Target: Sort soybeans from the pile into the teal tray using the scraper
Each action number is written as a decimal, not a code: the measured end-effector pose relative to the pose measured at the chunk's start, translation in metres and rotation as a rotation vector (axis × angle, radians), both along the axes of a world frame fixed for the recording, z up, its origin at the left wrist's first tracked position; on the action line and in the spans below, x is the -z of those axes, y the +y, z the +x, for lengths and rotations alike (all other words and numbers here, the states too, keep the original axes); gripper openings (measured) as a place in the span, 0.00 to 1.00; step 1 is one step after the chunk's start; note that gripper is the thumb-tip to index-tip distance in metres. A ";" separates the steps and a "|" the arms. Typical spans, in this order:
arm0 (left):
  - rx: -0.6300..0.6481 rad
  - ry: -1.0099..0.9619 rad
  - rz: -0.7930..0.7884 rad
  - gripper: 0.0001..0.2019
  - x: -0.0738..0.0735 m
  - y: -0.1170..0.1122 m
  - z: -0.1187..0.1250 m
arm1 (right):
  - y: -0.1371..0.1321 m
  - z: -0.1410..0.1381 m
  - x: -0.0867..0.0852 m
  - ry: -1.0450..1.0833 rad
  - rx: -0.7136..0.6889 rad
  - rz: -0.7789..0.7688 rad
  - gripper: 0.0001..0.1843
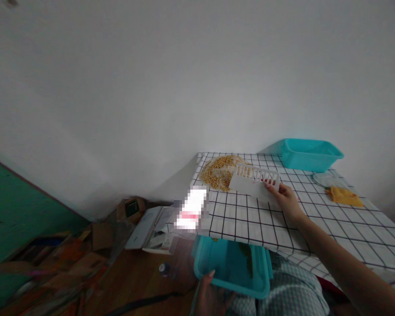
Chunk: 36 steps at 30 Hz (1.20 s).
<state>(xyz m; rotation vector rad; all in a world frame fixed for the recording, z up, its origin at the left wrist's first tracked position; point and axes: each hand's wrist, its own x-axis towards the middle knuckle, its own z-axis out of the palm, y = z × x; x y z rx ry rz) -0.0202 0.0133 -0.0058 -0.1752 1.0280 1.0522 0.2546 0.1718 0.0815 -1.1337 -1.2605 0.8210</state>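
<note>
My right hand reaches over the checked tablecloth and grips a white slotted plastic scoop, its edge resting beside a heap of yellow beans near the table's left corner. My left hand holds a turquoise plastic tray by its near rim, below the table's edge over my lap. A few beans lie inside that tray.
A second turquoise basin stands at the table's far side against the white wall. A yellow cloth and a clear lid lie to its right. Cardboard boxes and papers litter the wooden floor on the left.
</note>
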 end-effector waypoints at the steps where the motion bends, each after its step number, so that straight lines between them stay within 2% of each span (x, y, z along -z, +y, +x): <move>1: 0.002 -0.010 0.002 0.12 0.002 0.000 -0.001 | 0.000 0.001 0.001 -0.006 0.005 0.001 0.17; 10: -0.001 -0.015 -0.002 0.13 0.003 0.000 -0.001 | 0.002 0.001 0.002 -0.052 0.013 -0.024 0.18; 19: 0.014 -0.038 -0.010 0.14 0.004 0.001 -0.002 | 0.001 0.000 0.001 -0.009 -0.026 -0.043 0.19; 26: 0.017 -0.033 0.014 0.14 0.005 0.000 -0.001 | -0.002 -0.002 -0.005 0.015 -0.052 -0.039 0.19; 36: 0.014 -0.048 -0.003 0.14 0.012 0.000 -0.005 | -0.001 -0.001 -0.003 0.006 0.004 -0.055 0.20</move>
